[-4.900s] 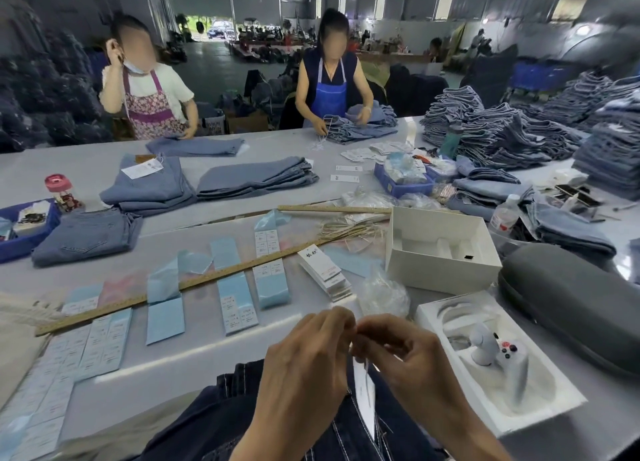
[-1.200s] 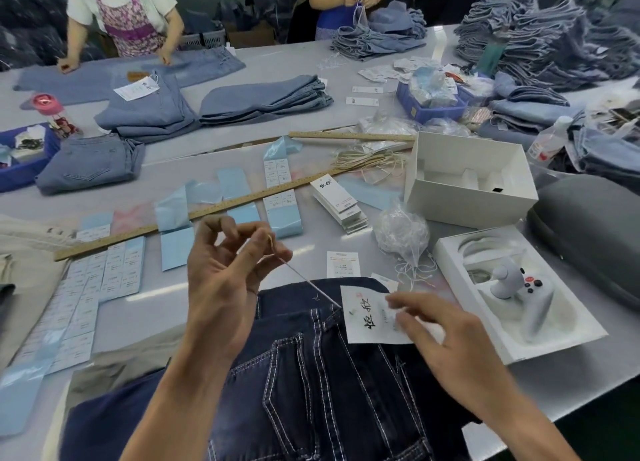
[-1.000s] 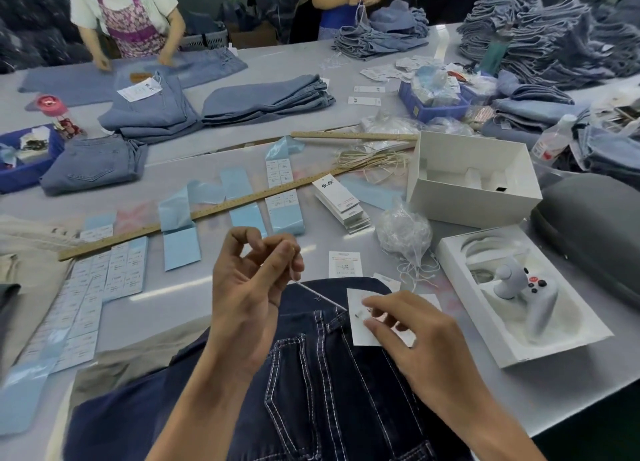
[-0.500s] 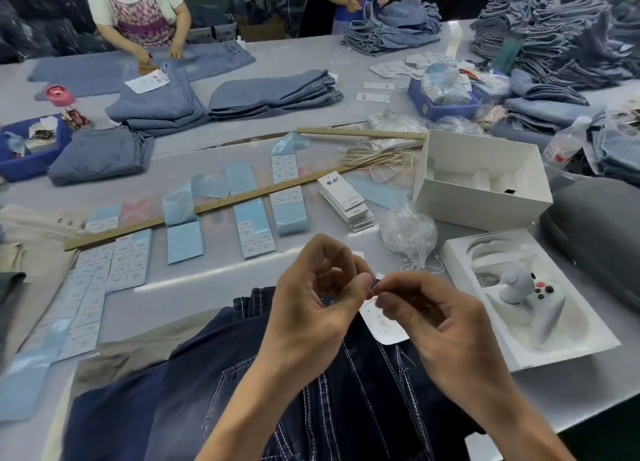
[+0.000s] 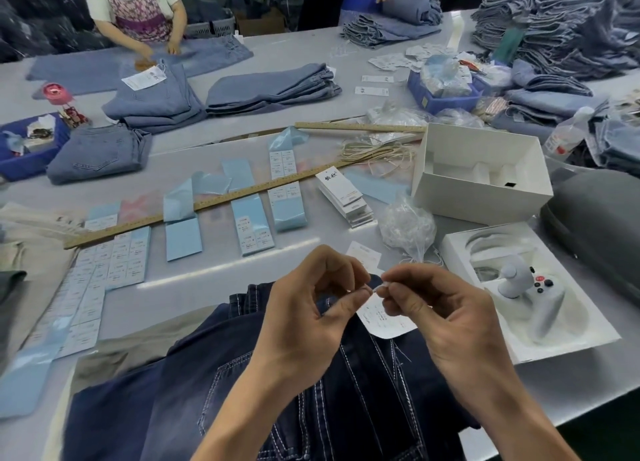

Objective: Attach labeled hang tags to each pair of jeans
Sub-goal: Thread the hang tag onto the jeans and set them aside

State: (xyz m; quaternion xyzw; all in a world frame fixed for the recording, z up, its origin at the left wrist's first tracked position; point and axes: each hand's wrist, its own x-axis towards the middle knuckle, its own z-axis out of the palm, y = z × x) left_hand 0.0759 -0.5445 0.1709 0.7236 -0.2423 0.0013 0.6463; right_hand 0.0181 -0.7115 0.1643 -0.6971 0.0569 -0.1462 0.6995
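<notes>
Dark blue jeans (image 5: 242, 384) with white stitching lie at the table's near edge, waistband away from me. A white hang tag (image 5: 381, 318) rests on the waistband. My left hand (image 5: 311, 315) and my right hand (image 5: 446, 318) meet fingertip to fingertip just above the tag, each pinching an end of its thin white string (image 5: 375, 289). A stack of blank hang tags (image 5: 346, 197) lies further back, and a single tag (image 5: 363, 254) sits just beyond my hands.
Blue label sheets (image 5: 252, 218) and a long wooden ruler (image 5: 207, 202) cross the table's middle. A bag of strings (image 5: 407, 226), a white box (image 5: 481, 176), a tray with a controller (image 5: 533, 290) and a grey case (image 5: 595, 225) stand right. Folded jeans (image 5: 270, 88) and two people are beyond.
A second ago my left hand pulled the string up and left while the right held the tag. Both hands have since come together over the waistband, pinching the string between them.
</notes>
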